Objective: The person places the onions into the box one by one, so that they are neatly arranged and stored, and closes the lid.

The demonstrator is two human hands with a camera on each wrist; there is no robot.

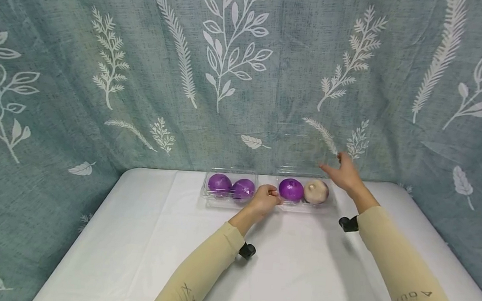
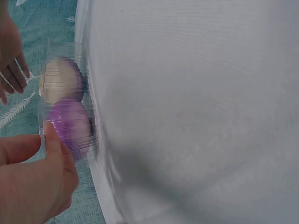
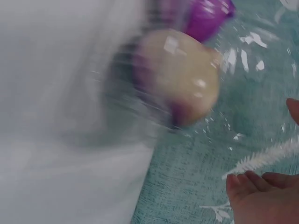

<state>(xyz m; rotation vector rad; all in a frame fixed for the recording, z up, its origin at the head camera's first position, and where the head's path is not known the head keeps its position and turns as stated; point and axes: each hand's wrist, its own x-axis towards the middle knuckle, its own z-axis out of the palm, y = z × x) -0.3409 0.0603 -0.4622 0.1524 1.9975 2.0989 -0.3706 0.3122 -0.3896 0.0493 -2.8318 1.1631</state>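
Two clear plastic clamshell containers stand side by side at the table's far edge. In the right container [image 1: 304, 207] lie a round purple vegetable [image 1: 291, 189] and a cream-and-purple one [image 1: 316, 191] like a turnip. My left hand [image 1: 265, 200] pinches this container's left edge between thumb and finger, seen closely in the left wrist view. Beyond its right back corner my right hand [image 1: 343, 173] is held up with fingers extended and thumb apart, holding nothing. Clear plastic with glare spreads toward that hand in the right wrist view; whether it is a raised lid I cannot tell.
The left container [image 1: 220, 202] holds two purple vegetables, one of them [image 1: 219, 184] at its left. A white cloth covers the table [image 1: 291, 268]. Directly behind hangs a green leaf-patterned curtain [image 1: 280, 87].
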